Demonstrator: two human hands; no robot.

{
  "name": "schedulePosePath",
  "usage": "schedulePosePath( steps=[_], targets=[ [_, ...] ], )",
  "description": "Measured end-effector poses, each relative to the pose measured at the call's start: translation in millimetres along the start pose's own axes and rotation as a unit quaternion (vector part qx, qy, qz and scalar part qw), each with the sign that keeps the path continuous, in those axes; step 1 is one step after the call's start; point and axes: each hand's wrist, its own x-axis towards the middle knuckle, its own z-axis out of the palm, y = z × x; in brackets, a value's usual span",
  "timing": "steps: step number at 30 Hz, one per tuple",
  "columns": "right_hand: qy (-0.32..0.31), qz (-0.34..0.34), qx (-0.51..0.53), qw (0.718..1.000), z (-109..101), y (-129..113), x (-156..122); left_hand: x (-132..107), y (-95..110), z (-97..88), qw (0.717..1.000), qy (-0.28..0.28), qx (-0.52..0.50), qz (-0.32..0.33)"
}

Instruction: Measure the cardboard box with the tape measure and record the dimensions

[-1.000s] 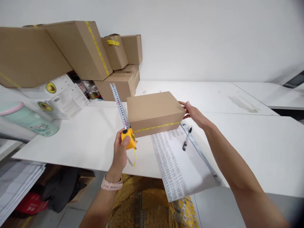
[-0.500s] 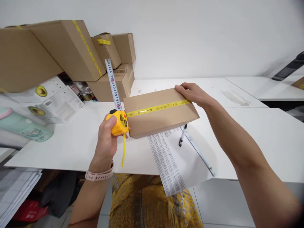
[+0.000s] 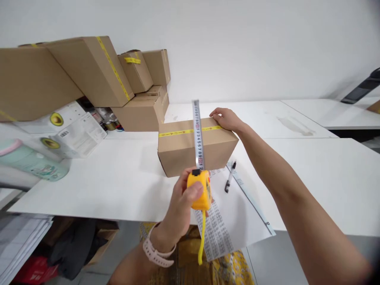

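My left hand (image 3: 181, 200) is wrapped round a yellow tape measure (image 3: 199, 190), thumb on its side. The metal blade sticks out away from me, over the front and top of a cardboard box (image 3: 178, 148). A yellow strap hangs from the tape measure's lower end. Yellow printed packing tape runs along the box's top. My right hand (image 3: 225, 118) grips the box at its far right top edge, fingers bent over it. Below the box, a printed sheet (image 3: 231, 225) lies partly over the table edge, with a pen (image 3: 230, 177) on it.
Several taped cartons (image 3: 97, 71) are stacked at the back left. White boxes with avocado pictures (image 3: 74, 130) and a mint-green bottle (image 3: 32, 160) stand on the left of the white table (image 3: 124, 186). A dark device (image 3: 360, 87) is at the far right.
My left hand has moved the tape measure right, from the box's left end to in front of it, blade now across the box. The box has tilted, showing more of its front side.
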Motion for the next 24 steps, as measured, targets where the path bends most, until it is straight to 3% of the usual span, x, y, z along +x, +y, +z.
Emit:
schedulePosePath(
  steps=[3, 9, 15, 24],
  targets=[
    [-0.02, -0.028, -0.002, 0.999, 2, -9, 7, 8, -6, 13.7, 0.999, 0.004, -0.014, -0.05],
    [-0.051, -0.065, 0.111, 0.99, 13, -20, 7, 25, -3, 29.5, 0.997, 0.028, -0.037, -0.065],
    [-0.067, -0.113, 0.081, 0.988, 13, -18, 5, 27, -5, 34.8, 0.996, 0.022, -0.047, -0.078],
    [-0.119, -0.062, 0.075, 0.988, 12, -26, 2, 11, -2, 45.8, 0.99, -0.02, -0.099, -0.095]
  ],
)
